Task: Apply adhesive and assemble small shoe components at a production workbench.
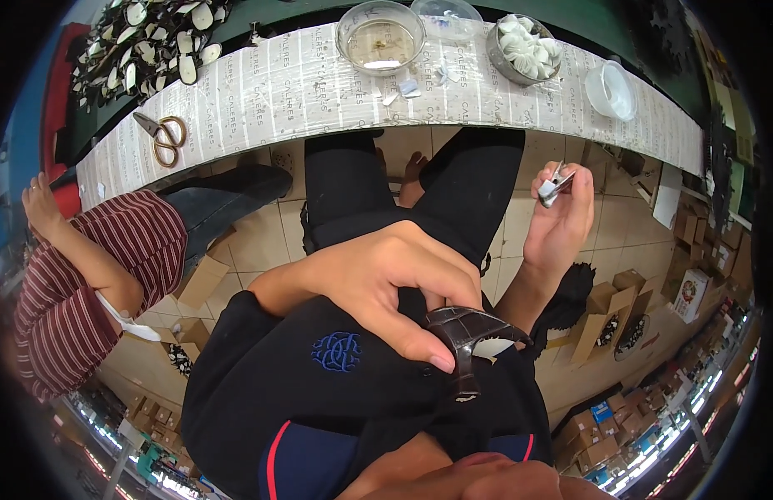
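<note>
Two hands at work below a paper-covered table [320, 92].

Left hand [386, 279] curls over the dark shirt, thumb pressing a dark strap [470, 333] with its buckle hanging below. Right hand [562, 221], raised beside it, pinches a small metal clip [555, 187] between fingertips. Beyond both hands, a glass bowl [380, 37] holds liquid; a metal bowl [524, 50] holds white pieces; scissors [161, 133] lie far left.

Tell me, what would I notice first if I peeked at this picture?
Right in the middle, the left hand pinches a dark leather strap against the person's black shirt. To the right, the right hand holds up a small silvery metal tool. Scissors with gold handles lie on the paper-covered table up top.
</note>
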Demonstrator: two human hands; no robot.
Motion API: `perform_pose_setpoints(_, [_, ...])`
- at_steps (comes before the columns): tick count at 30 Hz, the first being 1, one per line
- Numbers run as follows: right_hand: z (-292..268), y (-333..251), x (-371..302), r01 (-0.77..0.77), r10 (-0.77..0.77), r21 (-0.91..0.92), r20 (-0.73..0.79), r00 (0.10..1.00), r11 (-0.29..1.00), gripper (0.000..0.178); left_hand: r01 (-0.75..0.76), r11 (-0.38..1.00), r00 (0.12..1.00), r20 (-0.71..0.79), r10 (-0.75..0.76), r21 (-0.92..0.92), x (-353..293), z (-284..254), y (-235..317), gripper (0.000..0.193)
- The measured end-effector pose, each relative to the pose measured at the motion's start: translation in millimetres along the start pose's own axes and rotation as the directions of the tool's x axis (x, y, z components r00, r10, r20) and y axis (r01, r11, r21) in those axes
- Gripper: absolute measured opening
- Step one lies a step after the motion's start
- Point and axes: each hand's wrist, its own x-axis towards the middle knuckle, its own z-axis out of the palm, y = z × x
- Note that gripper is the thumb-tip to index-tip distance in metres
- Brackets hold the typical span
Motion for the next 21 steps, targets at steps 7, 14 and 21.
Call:
perform_pose_setpoints(7, [-4.1,-14.8,-12.2,-0.014,0.014,0.007,-0.019,1.000,1.000,0.010,0.133,0.861,0.937,-0.222,-0.271,-0.491,-8.2,-2.3,-7.3,0.036])
perform_pose_setpoints(14, [3.7,-36.8,-22.2,0.150,-0.147,-0.048,0.069,0.987,0.987,0.016,0.065,0.823,0.887,-0.345,-0.306,-0.564,-10.6,-9.4,-1.8,0.030])
perform_pose_setpoints(21, [45.5,-31.1,-36.7,0.594,-0.531,-0.376,0.266,0.804,0.711,0.028,-0.054,0.948,0.894,-0.438,-0.095,-0.315,-11.0,-10.3,-3.4,0.022])
